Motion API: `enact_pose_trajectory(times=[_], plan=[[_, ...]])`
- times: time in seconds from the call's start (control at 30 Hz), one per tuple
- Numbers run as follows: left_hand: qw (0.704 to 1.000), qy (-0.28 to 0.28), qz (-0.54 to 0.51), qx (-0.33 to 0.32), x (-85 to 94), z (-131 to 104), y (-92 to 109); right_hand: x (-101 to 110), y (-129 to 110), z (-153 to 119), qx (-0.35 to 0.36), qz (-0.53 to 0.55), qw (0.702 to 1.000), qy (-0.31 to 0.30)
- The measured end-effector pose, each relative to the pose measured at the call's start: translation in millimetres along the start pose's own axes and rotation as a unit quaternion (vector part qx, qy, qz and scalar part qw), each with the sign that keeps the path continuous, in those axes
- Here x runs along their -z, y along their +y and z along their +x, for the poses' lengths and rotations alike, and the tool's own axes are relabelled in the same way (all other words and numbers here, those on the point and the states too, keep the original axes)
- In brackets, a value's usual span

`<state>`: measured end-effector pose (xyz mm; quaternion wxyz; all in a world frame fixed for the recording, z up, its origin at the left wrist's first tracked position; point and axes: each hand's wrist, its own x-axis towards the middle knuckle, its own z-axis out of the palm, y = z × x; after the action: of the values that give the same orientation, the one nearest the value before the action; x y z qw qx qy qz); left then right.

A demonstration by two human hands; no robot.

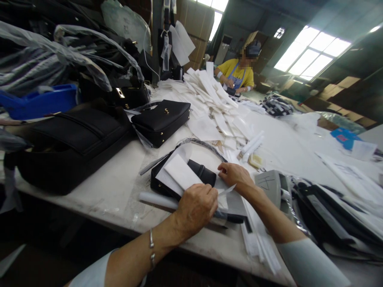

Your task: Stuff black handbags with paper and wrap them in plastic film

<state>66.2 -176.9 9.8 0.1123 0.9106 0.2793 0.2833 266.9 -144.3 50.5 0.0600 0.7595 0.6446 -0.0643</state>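
A small black handbag (205, 172) lies on the worktable in front of me, its wrapped handle (206, 143) arched away behind it. A folded white foam sheet (182, 171) rests across the bag. My left hand (198, 205) is closed over the bag's near side, and a thin white strip (227, 190) sticks out from its fingers to the right. At the bag's right end is my right hand (235, 175), fingers curled together; what they hold, if anything, is hidden. A rolled clear plastic sheet (158, 200) lies along the near side of the bag.
Two black bags (163, 115) (72, 147) stand to the left, near a blue bin (38, 103). White foam pieces (214, 97) are heaped behind. A grey container (271, 184) and stacked black pieces (326, 215) sit right. Across the table, a person in yellow (239, 73) handles something dark.
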Motion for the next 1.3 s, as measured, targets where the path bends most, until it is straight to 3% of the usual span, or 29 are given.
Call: enact_pose_trajectory(times=[0.27, 0.43, 0.53, 0.6, 0.73, 0.83, 0.93, 1.03, 1.1, 1.2, 1.23, 1.3], plan=[[1.000, -0.005, 0.001, 0.003, 1.4, 1, -1, -3, -5, 2, -0.018, -0.023, 0.999, 0.018], [1.000, -0.001, 0.001, -0.002, -0.4, 0, -1, -5, -1, 0, 0.028, -0.001, 0.999, 0.026], [1.000, 0.008, 0.006, -0.001, -1.6, -1, -1, -8, 5, -2, 0.054, 0.085, 0.994, 0.044], [1.000, 0.011, 0.006, 0.002, -1.5, -1, -1, -10, 13, -5, 0.031, 0.189, 0.978, 0.085], [1.000, 0.008, 0.003, -0.003, 0.1, -1, 0, -19, 35, -12, -0.073, 0.377, 0.896, 0.221], [1.000, -0.001, 0.003, -0.002, 1.5, 0, 0, -32, 50, -17, -0.162, 0.485, 0.819, 0.261], [1.000, -0.011, 0.003, 0.004, 2.8, 1, 0, -45, 54, -22, -0.205, 0.617, 0.741, 0.166], [1.000, -0.015, 0.005, 0.007, 3.4, 1, 0, -53, 50, -25, -0.188, 0.715, 0.672, 0.044], [1.000, -0.011, 0.009, 0.008, 3.5, 1, 0, -55, 46, -26, -0.183, 0.738, 0.649, 0.029], [1.000, -0.004, 0.009, 0.010, 2.9, -1, 0, -54, 43, -24, -0.198, 0.713, 0.670, 0.059], [1.000, -0.001, 0.008, 0.011, 2.5, -1, 0, -54, 41, -23, -0.204, 0.684, 0.696, 0.077], [1.000, 0.007, 0.006, 0.013, 1.7, -3, 0, -51, 39, -22, -0.203, 0.577, 0.778, 0.140]])
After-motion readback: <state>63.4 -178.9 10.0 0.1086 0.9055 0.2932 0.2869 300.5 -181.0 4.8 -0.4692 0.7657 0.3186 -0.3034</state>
